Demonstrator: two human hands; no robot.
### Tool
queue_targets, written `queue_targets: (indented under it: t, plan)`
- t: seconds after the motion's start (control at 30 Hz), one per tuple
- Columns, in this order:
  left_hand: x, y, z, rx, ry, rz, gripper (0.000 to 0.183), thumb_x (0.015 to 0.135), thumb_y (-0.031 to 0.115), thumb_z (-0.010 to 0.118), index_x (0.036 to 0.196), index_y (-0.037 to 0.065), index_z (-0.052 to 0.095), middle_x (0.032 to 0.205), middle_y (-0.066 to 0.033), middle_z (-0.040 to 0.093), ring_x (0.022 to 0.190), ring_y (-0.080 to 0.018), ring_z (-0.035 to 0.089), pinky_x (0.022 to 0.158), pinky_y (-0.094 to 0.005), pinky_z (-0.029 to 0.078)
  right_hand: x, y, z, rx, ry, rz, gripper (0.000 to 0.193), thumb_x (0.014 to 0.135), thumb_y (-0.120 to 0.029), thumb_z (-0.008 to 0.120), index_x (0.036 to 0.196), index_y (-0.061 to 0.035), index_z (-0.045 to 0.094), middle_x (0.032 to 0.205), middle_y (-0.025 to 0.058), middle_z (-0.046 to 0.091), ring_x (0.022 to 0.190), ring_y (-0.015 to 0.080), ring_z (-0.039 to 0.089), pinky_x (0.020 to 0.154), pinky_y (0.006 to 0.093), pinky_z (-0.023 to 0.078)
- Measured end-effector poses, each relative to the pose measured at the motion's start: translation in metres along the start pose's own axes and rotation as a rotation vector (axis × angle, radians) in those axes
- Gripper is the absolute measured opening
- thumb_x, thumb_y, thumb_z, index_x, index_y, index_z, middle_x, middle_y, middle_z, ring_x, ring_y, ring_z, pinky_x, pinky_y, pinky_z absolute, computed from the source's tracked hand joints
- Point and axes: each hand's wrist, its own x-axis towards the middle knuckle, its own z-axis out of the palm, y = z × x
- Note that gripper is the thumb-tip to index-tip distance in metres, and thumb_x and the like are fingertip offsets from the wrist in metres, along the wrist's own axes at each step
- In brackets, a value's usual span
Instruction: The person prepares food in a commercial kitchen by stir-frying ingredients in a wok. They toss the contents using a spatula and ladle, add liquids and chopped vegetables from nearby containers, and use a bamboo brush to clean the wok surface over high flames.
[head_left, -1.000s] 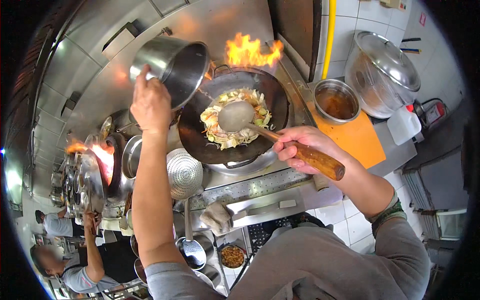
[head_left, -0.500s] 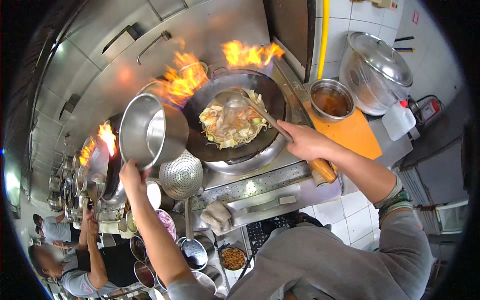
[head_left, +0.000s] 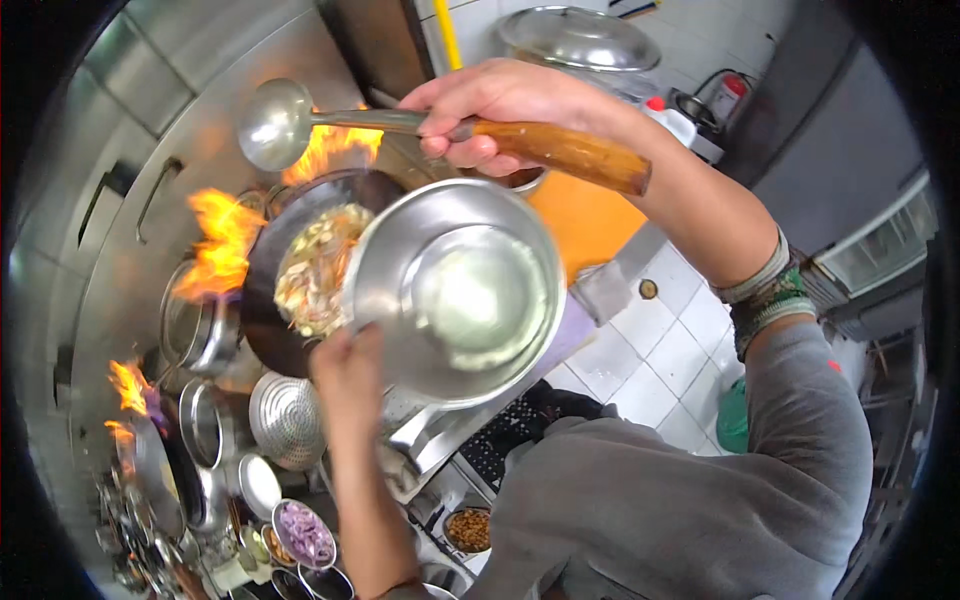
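Gripped at its near left rim by my left hand (head_left: 348, 372) is a deep steel pot (head_left: 382, 290), its mouth facing me. Pale, shiny liquid seems to lie in its bottom. It covers the right side of the black wok (head_left: 262, 325) in the picture. Shredded noodles or vegetables (head_left: 318, 268) with orange and green bits fill the wok's middle. My right hand (head_left: 490, 108) is closed around a ladle (head_left: 277, 127) where its metal shaft meets the wooden handle. The ladle's cup is raised beyond the wok, in front of flames.
Flames (head_left: 222, 245) rise left of and behind the wok. A perforated strainer (head_left: 285, 420) lies near it. Sliced purple onion fills a bowl (head_left: 303, 534) below. An orange board (head_left: 585, 228) and a lidded steel pot (head_left: 580, 40) stand right. More burners burn at far left.
The ladle has come up out of the wok in my right hand. My left hand has brought the steel pot rightward across the wok's side. The view has turned.
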Motion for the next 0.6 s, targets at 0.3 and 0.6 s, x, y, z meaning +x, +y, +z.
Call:
queue_targets:
  t: [0.3, 0.6]
  plan:
    - [0.078, -0.085, 0.268, 0.134, -0.077, 0.047, 0.026, 0.081, 0.021, 0.061, 0.075, -0.004, 0.065, 0.071, -0.0227, 0.065, 0.069, -0.0373, 0.066, 0.064, -0.0453, 0.049, -0.044, 0.023, -0.029, -0.076, 0.017, 0.041, 0.068, 0.08, -0.007, 0.06, 0.142, 0.0057, 0.034, 0.073, 0.0052, 0.058, 0.052, 0.0109, 0.053, 0.044, 0.0282, 0.042]
    - [0.092, -0.121, 0.327, 0.229, 0.046, 0.061, 0.034, 0.083, 0.027, 0.058, 0.072, -0.004, 0.067, 0.074, -0.0281, 0.065, 0.076, -0.0433, 0.066, 0.073, -0.0513, 0.049, -0.043, 0.04, -0.079, -0.087, -0.087, 0.034, 0.071, 0.079, -0.007, 0.059, 0.144, 0.007, 0.033, 0.069, 0.0051, 0.057, 0.053, 0.0118, 0.054, 0.048, 0.0283, 0.043]
